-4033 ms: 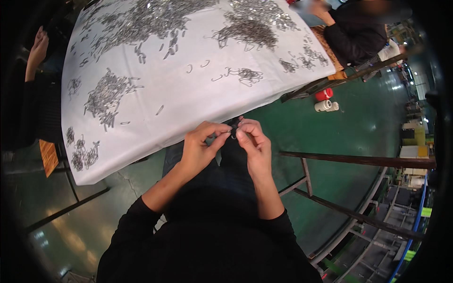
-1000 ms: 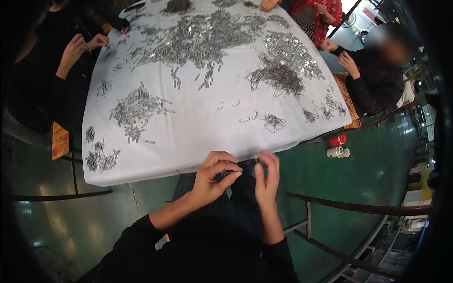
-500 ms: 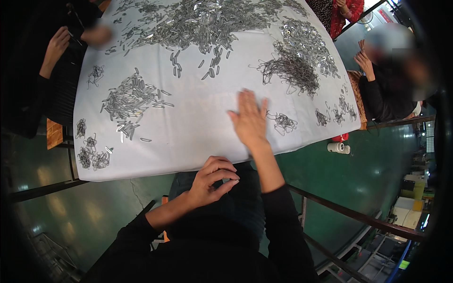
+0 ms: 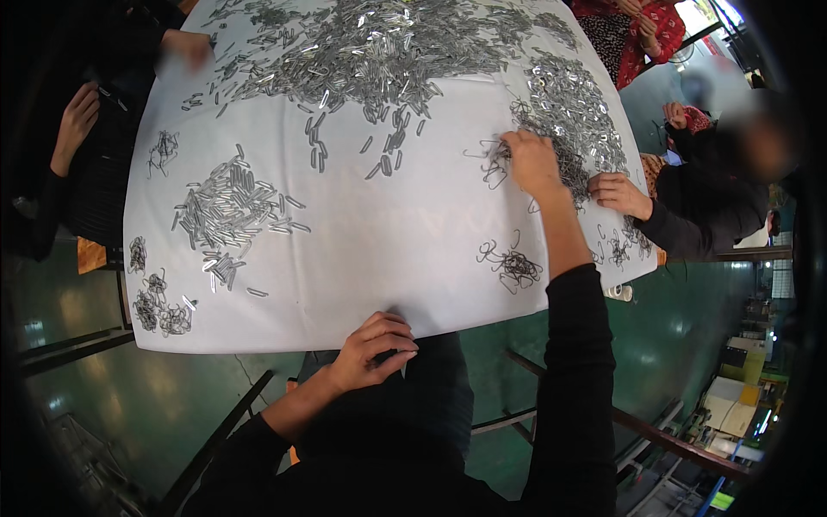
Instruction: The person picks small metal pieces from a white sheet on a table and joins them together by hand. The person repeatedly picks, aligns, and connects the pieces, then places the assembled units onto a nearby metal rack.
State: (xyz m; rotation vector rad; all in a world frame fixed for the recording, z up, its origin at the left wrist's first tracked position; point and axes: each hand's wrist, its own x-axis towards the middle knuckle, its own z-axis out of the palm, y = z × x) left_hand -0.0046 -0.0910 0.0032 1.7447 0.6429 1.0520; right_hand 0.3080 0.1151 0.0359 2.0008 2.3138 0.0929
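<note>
My right hand reaches over the white-covered table to the pile of dark bent wire hooks. Its fingers are curled down together on the hooks, and the fingertips are partly hidden. Several loose hooks stick out left of them. My left hand is held at the table's front edge, above my lap, with the fingers curled and pinched. What it holds, if anything, is too small to make out. A small tangle of wire hooks lies on the cloth, nearer to me than my right hand.
A large heap of flat metal clips covers the far table; a smaller clip pile lies left. Shiny metal pieces lie far right. Small wire tangles sit near left. A co-worker's hand rests beside the hook pile; others work around the table.
My right hand has moved from the open cloth, right and away from me, onto the hook pile, its fingers now curled. The right co-worker's hand has come onto the table. My left hand stays near the edge.
</note>
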